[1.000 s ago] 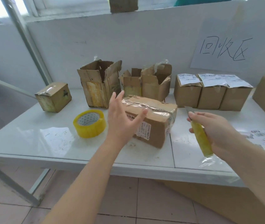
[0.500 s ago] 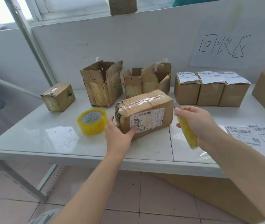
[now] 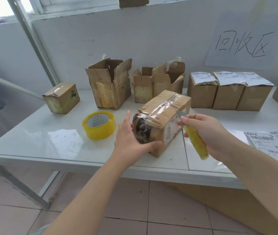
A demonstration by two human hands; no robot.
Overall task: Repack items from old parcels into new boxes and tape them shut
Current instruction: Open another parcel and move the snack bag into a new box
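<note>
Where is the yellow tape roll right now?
Head view, left of centre: the yellow tape roll lies on the white table, just left of the left hand and taped parcel, in front of the tall open box.

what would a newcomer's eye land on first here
The battered, tape-wrapped parcel sits at the front centre of the table. The left hand presses against its near end, and the right hand grips a yellow-handled utility knife with the blade up at its right side. Next come the yellow tape roll just left of it and the handwritten paper sign on the wall at upper right.
</note>
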